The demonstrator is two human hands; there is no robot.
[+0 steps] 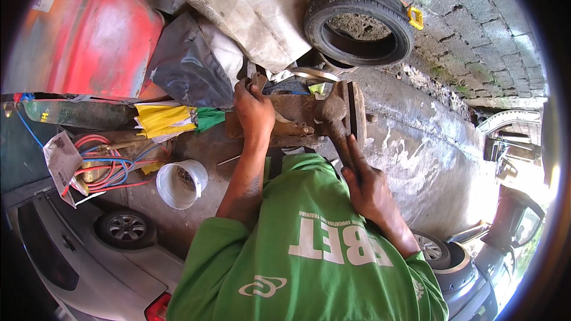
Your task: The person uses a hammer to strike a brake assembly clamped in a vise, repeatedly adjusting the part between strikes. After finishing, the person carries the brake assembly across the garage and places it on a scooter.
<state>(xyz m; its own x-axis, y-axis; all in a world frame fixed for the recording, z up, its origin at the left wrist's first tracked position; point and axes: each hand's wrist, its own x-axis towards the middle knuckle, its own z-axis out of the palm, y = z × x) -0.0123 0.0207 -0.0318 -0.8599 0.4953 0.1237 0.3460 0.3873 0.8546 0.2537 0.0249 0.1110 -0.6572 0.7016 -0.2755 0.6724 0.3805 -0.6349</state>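
My right hand (370,192) is closed around the handle of a hammer (333,112). The hammer's rounded, worn head lies over the right part of a rusty bench vise (355,110), close to its jaws; I cannot tell whether it touches them. My left hand (256,110) is closed around a small rusty metal piece (257,81) at the vise's left end. The metal piece's lower part is hidden by the fingers. A rusty flat metal part (291,126) lies between the two hands, along the vise body.
A tire (361,24) lies beyond the vise beside a block wall (464,30). To the left are a white bucket (182,184), coiled red and blue hoses (107,166), a yellow and green cloth (172,120) and a red panel (95,35). A silver car (101,255) stands behind on the left.
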